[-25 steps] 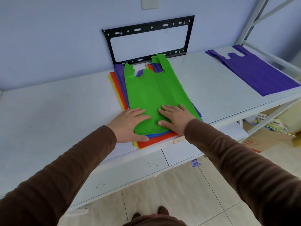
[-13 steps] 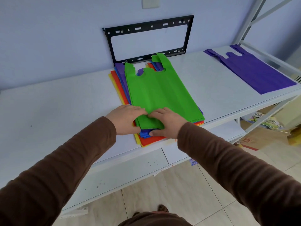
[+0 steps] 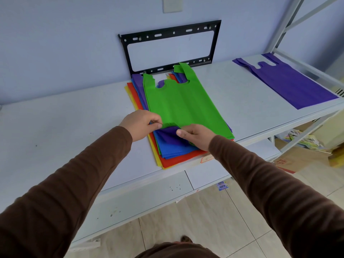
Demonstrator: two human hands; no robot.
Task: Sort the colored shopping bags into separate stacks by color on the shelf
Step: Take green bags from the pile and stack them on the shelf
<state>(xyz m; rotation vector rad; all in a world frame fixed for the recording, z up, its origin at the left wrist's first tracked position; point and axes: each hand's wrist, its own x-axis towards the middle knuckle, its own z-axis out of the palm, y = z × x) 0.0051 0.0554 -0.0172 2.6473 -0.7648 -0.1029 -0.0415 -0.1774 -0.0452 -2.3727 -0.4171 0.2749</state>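
Note:
A mixed pile of flat shopping bags lies in the middle of the white shelf point(image 3: 65, 127). A green bag point(image 3: 182, 103) is on top, and under it show a purple bag point(image 3: 170, 136), a blue bag point(image 3: 176, 149), a red bag point(image 3: 178, 159) and a yellow edge. My left hand point(image 3: 141, 123) pinches the green bag's near left corner, which is folded back. My right hand point(image 3: 197, 135) pinches the bag edges beside it, thumb on the purple one. One purple bag point(image 3: 290, 82) lies alone at the shelf's right end.
A black metal wall bracket point(image 3: 169, 47) stands against the wall right behind the pile. A white shelf upright point(image 3: 284, 25) rises at the right. Cardboard and printed papers point(image 3: 305, 142) lie on the floor under the right end. A lower shelf board sits below the front edge.
Both hands went from lying flat on the green bag to pinching its near edge. The green corner is now lifted and folded back, uncovering the purple and blue bags beneath.

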